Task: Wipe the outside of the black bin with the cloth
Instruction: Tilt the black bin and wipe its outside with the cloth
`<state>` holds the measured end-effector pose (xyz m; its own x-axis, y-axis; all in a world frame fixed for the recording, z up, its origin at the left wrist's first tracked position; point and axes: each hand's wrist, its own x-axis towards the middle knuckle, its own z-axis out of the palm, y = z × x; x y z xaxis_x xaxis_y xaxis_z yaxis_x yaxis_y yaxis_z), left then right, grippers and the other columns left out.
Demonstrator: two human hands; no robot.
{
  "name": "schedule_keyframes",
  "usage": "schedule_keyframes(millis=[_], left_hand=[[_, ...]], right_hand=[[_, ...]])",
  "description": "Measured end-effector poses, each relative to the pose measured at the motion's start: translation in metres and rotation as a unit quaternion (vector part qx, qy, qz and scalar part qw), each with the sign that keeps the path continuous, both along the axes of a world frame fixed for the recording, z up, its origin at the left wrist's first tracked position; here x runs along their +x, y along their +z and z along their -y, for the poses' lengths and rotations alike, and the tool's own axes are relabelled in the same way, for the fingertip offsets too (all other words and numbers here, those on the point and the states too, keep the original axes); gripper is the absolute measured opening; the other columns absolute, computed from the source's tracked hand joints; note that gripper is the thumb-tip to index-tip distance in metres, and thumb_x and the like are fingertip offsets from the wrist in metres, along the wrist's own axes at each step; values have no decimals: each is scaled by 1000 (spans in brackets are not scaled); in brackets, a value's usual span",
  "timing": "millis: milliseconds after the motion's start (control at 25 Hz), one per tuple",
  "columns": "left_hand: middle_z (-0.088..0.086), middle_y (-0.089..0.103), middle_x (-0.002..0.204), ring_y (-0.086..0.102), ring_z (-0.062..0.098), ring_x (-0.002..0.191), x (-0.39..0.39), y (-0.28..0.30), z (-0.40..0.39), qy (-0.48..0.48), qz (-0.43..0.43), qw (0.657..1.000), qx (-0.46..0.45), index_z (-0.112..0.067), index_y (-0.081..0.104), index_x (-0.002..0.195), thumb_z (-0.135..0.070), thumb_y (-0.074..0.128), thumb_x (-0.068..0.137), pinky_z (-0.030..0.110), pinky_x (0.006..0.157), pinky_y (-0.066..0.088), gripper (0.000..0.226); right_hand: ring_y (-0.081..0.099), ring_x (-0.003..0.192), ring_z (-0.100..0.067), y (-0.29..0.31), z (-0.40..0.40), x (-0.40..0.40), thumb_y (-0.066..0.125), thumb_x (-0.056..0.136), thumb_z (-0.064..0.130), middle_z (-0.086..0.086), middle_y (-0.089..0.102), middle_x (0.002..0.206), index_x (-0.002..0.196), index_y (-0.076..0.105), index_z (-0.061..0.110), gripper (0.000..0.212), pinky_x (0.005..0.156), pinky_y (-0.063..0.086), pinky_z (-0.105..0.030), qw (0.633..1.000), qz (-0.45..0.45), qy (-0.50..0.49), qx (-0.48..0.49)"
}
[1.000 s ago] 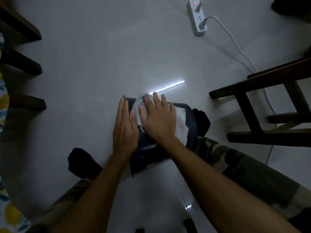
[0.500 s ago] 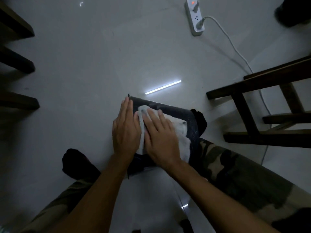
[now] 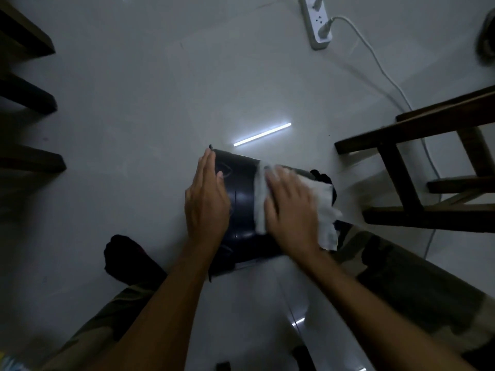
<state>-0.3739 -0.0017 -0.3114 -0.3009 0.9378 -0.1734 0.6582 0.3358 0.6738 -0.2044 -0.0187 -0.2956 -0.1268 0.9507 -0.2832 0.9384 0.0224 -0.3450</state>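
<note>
The black bin (image 3: 242,199) lies on its side on the pale tiled floor between my legs. My left hand (image 3: 207,200) rests flat on the bin's left part, fingers together and pointing away from me, steadying it. My right hand (image 3: 290,210) presses the white cloth (image 3: 325,207) flat against the bin's right part. The cloth spreads out from under the palm toward the right and hangs over the bin's far right end. A shiny black band of the bin shows between the two hands.
A dark wooden chair frame (image 3: 417,167) stands close on the right. A white power strip (image 3: 317,25) with a plugged cable (image 3: 383,70) lies at the top right. Dark furniture legs (image 3: 29,103) line the left edge. My camouflage trouser legs (image 3: 417,285) flank the bin.
My right hand has slid the cloth to the right along the bin, away from my left hand, baring a black strip between them. My left hand stays on the bin.
</note>
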Motion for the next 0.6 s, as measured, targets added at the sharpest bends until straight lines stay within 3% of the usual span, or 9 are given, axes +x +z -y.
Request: schedule_keyframes(millis=[80,160,240,360,440,520,600], left_hand=[[-2,29,163,34,14,146,-2,1,2,-5,48,999,-12,-17,28,156,-34,27,102,34,117,28,57],[-5,26,164,31,10,146,-4,0,-2,-18,66,997,-19,-20,25,157,-37,24,102,28,118,23,58],[-3,26,164,30,12,147,-3,1,-8,-20,48,998,-25,-19,26,157,-39,30,103,24,116,22,59],[8,31,162,31,22,148,6,11,2,50,42,997,-38,-12,30,155,-46,46,102,34,119,29,66],[11,42,155,42,26,141,8,9,6,75,45,994,-62,-8,37,152,-51,48,100,40,115,37,69],[10,49,150,49,27,135,5,4,9,58,39,996,-58,-9,42,149,-53,46,99,43,110,43,67],[7,55,144,54,24,129,2,2,11,51,48,996,-46,-15,44,147,-54,46,99,44,105,47,62]], right_hand=[[26,156,-26,11,23,-33,41,106,43,-2,38,165,158,38,24,56,126,19,-45,996,-46,80,20],[39,150,-27,0,-15,-51,43,105,41,-2,48,158,154,44,25,51,121,31,-46,992,-64,105,24],[58,131,-29,-14,-81,-44,34,106,45,-2,61,145,145,54,32,46,107,45,-47,997,-36,65,-39],[63,117,-34,-29,-120,16,26,106,50,-9,65,136,135,59,28,49,96,44,-46,983,58,-23,-174],[65,111,-29,-15,-87,39,28,108,48,-6,69,128,129,63,25,47,97,47,-44,991,59,-66,-103],[56,131,-25,2,-31,27,32,107,45,-1,63,141,138,60,28,45,113,41,-49,999,17,-45,-23],[35,150,-26,8,-4,-6,32,106,44,2,50,157,150,49,30,49,123,26,-48,998,-36,43,-3]])
